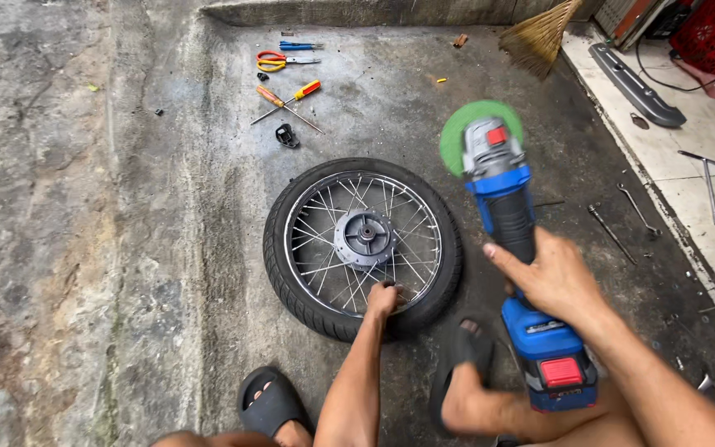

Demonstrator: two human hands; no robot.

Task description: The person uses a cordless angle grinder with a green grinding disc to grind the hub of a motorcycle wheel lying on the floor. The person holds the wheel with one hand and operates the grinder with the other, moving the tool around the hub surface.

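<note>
Rough, stained concrete floor [59,248] is seen across the left third of the frame. Low in the frame, left of centre, a black sandal [268,401] is worn on a foot.

In the upper middle, hand tools are laid out on the floor: blue pliers [298,45], red-handled snips [279,60], two crossed screwdrivers with orange and red handles [290,98], and a small black part [287,135] just below them.

At the centre, a spoked wheel [363,247] with a black tyre is laid flat on the concrete, its grey hub facing up. The left hand [382,300] is placed on the near edge of the wheel, fingers curled shut around the rim and spokes at that point; the forearm runs down to the lower edge of the frame.

Right of centre, a blue cordless grinder [511,248] is held above the floor, just to the right of the wheel and not touching it. A green disc [457,132] is fitted at its far end and a blue battery pack with a red catch at its near end. The right hand [552,277] is wrapped around the black grip, fingers closed on it.

In the upper right, a straw broom [539,33] is seen, with a long grey plastic panel [635,83] beside it. Spanners [639,211] and a long rod tool [709,186] are scattered at the right, where pale tiles [705,124] begin.
</note>
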